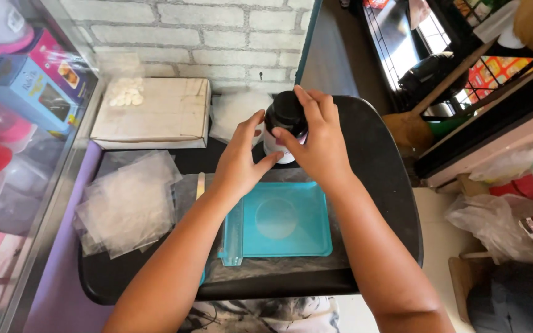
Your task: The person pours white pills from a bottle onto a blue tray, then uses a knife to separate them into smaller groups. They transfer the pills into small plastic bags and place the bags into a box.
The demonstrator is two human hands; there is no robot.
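A dark bottle (285, 116) with a black cap and a white label stands at the far side of a round black table (377, 166). My right hand (319, 139) wraps over its cap and right side. My left hand (242, 160) holds its lower left side, fingers against the label. Just in front of the bottle lies a teal square tray (309, 237) with a round mark in its middle, resting on a clear plastic sheet (266, 268).
A stack of small clear plastic bags (128, 203) lies at the table's left. Behind it sits a flat cardboard box (155, 111) with white tablets (124, 92) on top. A glass display case (13, 123) stands on the left, cluttered shelves and bags (501, 222) on the right.
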